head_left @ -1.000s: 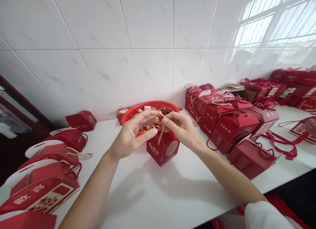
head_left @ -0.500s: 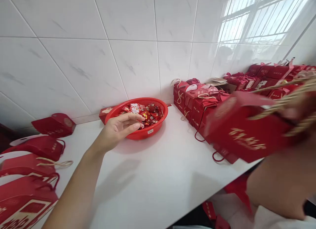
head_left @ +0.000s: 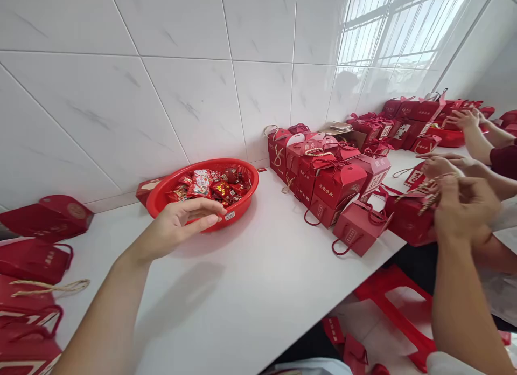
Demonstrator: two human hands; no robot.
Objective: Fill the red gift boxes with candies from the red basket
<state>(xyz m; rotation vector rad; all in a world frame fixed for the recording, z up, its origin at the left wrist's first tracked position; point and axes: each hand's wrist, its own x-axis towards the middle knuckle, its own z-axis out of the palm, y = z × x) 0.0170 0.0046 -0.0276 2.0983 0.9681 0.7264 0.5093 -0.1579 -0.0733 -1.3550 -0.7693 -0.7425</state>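
Note:
My left hand [head_left: 186, 224] hovers at the near edge of a red plastic basket [head_left: 242, 207], fingers slightly curved, thumb apart and nothing in it. Inside the basket lie many wrapped candies [head_left: 202, 183], mostly red. At the right, my right hand [head_left: 464, 208] is closed on the gold rope handle of a red gift box [head_left: 412, 219]. That box hangs by the table's front edge, partly hidden by my hand. Close to it stands a smaller red box [head_left: 359, 227] with a dark red cord.
Rows of red gift boxes [head_left: 339, 186] stand along the tiled wall [head_left: 189, 105]. More boxes [head_left: 44, 219] line the left side of the white table [head_left: 242, 289]. Co-workers' hands [head_left: 464, 119] are at the right, near another red basket [head_left: 452, 138]. Below is a red stool [head_left: 404, 305].
My right hand has carried the gift box away from me to the right, down beside the table edge. My left hand stays near the basket. The view has turned right.

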